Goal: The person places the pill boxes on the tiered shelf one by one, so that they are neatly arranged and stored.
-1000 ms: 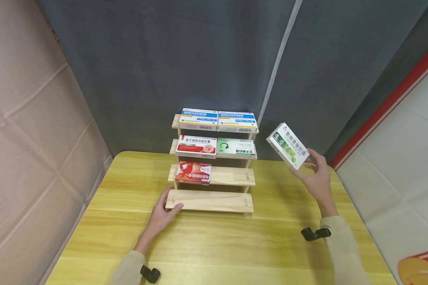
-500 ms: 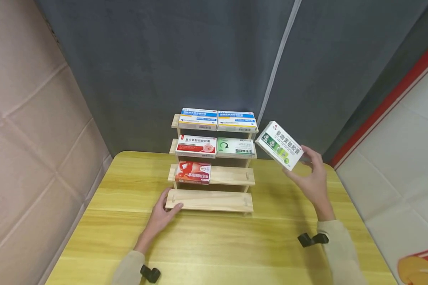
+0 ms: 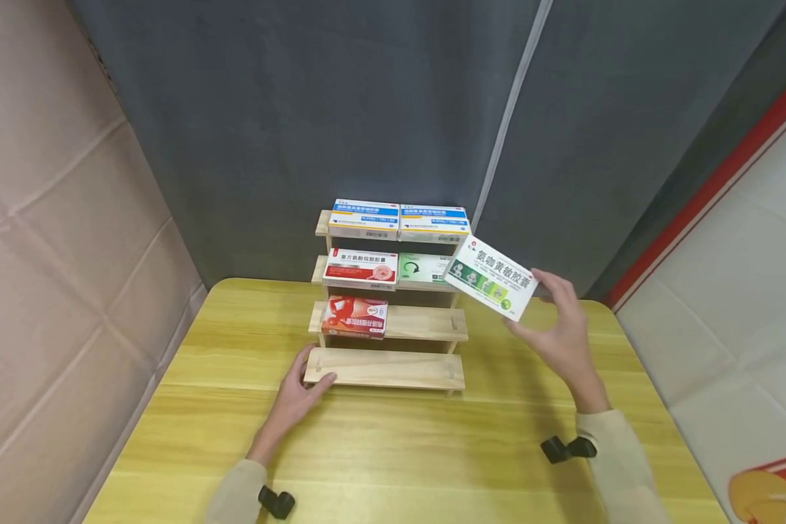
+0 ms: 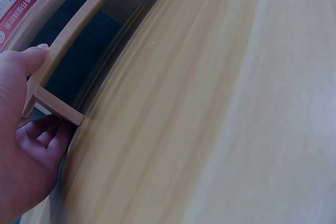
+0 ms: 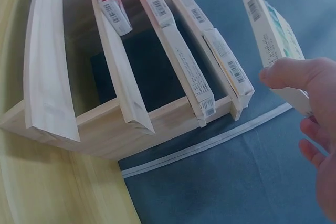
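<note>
My right hand [image 3: 560,338] pinches a white and green medicine box [image 3: 491,278] by its right end, thumb on one edge. The box is tilted in the air in front of the right part of the stepped wooden rack [image 3: 393,367], partly covering a green medicine box [image 3: 422,268] in the head view. In the right wrist view the held box [image 5: 273,40] is apart from the rack. At the rack's lowest step, my left hand [image 3: 296,397] grips the left end; its thumb lies on the board and the fingers curl around the side support [image 4: 59,106].
Two white and blue medicine boxes [image 3: 364,220] stand on the top step. A white and red box [image 3: 362,269] sits beside the green one, and a red box [image 3: 355,318] lies at the left of the step below. A grey curtain [image 3: 301,109] hangs behind the wooden table [image 3: 380,466].
My right hand has moved left with the white and green box, which now overlaps the rack in the head view and shows more of its front. My left hand stays put.
</note>
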Available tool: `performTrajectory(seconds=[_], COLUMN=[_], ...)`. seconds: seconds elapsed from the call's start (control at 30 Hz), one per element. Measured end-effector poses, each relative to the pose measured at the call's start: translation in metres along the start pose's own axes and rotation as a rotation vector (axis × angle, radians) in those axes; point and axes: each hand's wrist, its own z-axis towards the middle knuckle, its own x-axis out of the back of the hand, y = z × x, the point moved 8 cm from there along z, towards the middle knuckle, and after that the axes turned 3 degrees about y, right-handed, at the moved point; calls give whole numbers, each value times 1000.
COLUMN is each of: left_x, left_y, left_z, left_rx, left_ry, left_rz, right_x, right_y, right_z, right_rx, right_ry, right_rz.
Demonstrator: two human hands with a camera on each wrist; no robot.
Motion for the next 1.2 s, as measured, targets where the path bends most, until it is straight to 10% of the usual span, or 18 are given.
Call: performTrajectory(seconds=[0.63, 1.2], left_x=[-2, -2], left_y=[22, -2], left_z=[-7, 1], left_rx=[31, 0], left_ry=[-12, -29], left_rz=[-22, -50], right_x=[-35, -69], right_y=[-1, 7], right_z=[-17, -33], right_rx=[67, 29], right_ry=[-230, -405], right_rz=[-49, -30])
